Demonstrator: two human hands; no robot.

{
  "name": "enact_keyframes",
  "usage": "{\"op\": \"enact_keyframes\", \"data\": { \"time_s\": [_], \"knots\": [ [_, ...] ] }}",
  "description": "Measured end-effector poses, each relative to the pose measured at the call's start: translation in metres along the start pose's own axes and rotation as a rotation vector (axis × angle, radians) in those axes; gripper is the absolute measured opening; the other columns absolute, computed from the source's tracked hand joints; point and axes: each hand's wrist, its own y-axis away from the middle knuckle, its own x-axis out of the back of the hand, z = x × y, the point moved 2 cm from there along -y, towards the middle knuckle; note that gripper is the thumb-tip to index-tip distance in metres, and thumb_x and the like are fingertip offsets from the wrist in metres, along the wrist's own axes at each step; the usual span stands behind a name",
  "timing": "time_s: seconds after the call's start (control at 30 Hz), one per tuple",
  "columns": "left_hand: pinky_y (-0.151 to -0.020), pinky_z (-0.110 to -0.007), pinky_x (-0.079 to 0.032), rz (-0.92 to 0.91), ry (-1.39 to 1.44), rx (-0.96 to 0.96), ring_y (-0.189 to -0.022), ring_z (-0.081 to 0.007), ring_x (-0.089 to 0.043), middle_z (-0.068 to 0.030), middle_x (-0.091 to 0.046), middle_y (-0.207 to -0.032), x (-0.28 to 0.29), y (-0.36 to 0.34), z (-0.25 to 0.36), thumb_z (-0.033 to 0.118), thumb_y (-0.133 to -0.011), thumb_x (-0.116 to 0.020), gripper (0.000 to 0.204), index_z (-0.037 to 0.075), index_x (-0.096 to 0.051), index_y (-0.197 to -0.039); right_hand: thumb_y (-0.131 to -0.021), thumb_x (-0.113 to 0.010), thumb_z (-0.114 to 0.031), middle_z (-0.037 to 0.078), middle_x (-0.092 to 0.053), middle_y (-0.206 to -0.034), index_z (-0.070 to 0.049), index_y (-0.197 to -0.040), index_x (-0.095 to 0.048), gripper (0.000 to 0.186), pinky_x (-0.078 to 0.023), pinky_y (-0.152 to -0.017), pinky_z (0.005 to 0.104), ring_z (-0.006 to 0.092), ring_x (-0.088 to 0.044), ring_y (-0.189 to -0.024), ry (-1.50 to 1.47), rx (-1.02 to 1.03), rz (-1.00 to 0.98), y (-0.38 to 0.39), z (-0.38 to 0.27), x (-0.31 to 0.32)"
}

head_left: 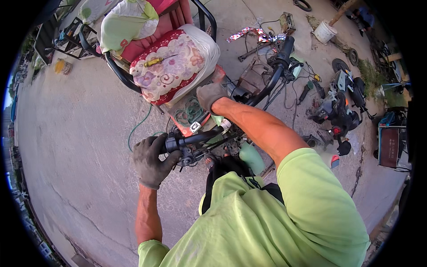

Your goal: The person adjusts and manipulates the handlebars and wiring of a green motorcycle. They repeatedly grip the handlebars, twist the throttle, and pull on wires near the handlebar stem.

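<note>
My left hand [151, 162], in a dark grey work glove, wraps round the left end of a black handlebar [202, 136], with the thumb beside the lever clamp. The bar curves away to the right and ends in a black grip [287, 45] that no hand touches. Over the middle of the front end, my right hand [211, 95], also gloved, is closed with its back toward me; whatever the fingers hold is hidden. Just beyond it stands a chair with a floral cushion [167, 66]. A screwdriver with a yellow handle [153, 62] lies on that cushion.
Coiled green cord [189, 112] lies below the chair. Tools and cables clutter the concrete at the far right, near an angle grinder [306, 92]. A partly dismantled scooter [340, 113] stands on the right. Further back are a white bucket [325, 32] and a yellowish tub [62, 67].
</note>
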Motion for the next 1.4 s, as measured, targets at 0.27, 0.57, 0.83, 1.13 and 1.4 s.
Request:
{"op": "enact_keyframes", "data": {
  "time_s": [0.27, 0.57, 0.83, 1.13, 1.4],
  "knots": [
    [-0.084, -0.044, -0.047, -0.044, 0.042, 0.055, -0.091, -0.0304, -0.065, -0.0087, -0.069, -0.096, 0.006, 0.0, -0.006, 0.045, -0.072, -0.085, 0.058, 0.007, -0.073, -0.114, -0.097, -0.054, -0.035, 0.018, -0.075, -0.098, -0.011, -0.112, -0.07, 0.032, -0.054, -0.081, 0.0523, 0.0398, -0.072, -0.091, 0.08, 0.302, -0.188, 0.024, 0.02, 0.027],
    [-0.081, -0.043, -0.046, 0.027, 0.023, 0.04, -0.083, -0.0287, -0.064, -0.0073, -0.068, -0.091, 0.002, 0.01, -0.012, 0.048, -0.069, -0.085, 0.059, 0.009, -0.075, -0.112, -0.095, -0.063, -0.029, 0.019, -0.075, -0.102, -0.011, -0.113, -0.07, 0.027, -0.055, -0.085, 0.0498, 0.0389, -0.072, -0.097, -0.025, 0.132, -0.113, 0.03, 0.021, 0.024],
    [-0.081, -0.043, -0.046, -0.012, 0.035, 0.068, -0.083, -0.0288, -0.064, -0.0073, -0.068, -0.09, 0.002, 0.01, -0.009, 0.049, -0.072, -0.084, 0.058, 0.009, -0.075, -0.113, -0.09, -0.067, -0.032, 0.018, -0.074, -0.11, -0.011, -0.111, -0.074, 0.031, -0.055, -0.09, 0.0471, 0.0377, -0.071, -0.104, -0.131, 0.033, -0.147, 0.02, 0.029, 0.025],
    [-0.083, -0.043, -0.046, 0.009, 0.032, 0.057, -0.087, -0.0297, -0.064, -0.0075, -0.068, -0.091, 0.005, 0.007, -0.008, 0.046, -0.074, -0.083, 0.054, 0.009, -0.075, -0.112, -0.092, -0.069, -0.044, 0.019, -0.076, -0.102, -0.006, -0.11, -0.074, 0.042, -0.054, -0.091, 0.0456, 0.036, -0.072, -0.101, -0.317, 0.138, -0.131, 0.026, 0.04, 0.023],
    [-0.082, -0.043, -0.044, 0.008, 0.054, 0.058, -0.085, -0.0284, -0.065, -0.0073, -0.068, -0.091, -0.001, 0.0, 0.0, 0.042, -0.071, -0.085, 0.054, 0.008, -0.074, -0.111, -0.097, -0.061, -0.051, 0.019, -0.074, -0.111, -0.008, -0.114, -0.073, 0.048, -0.053, -0.092, 0.0487, 0.0385, -0.07, -0.105, -0.38, -0.072, -0.154, 0.055, 0.045, 0.034]
  ]
}}
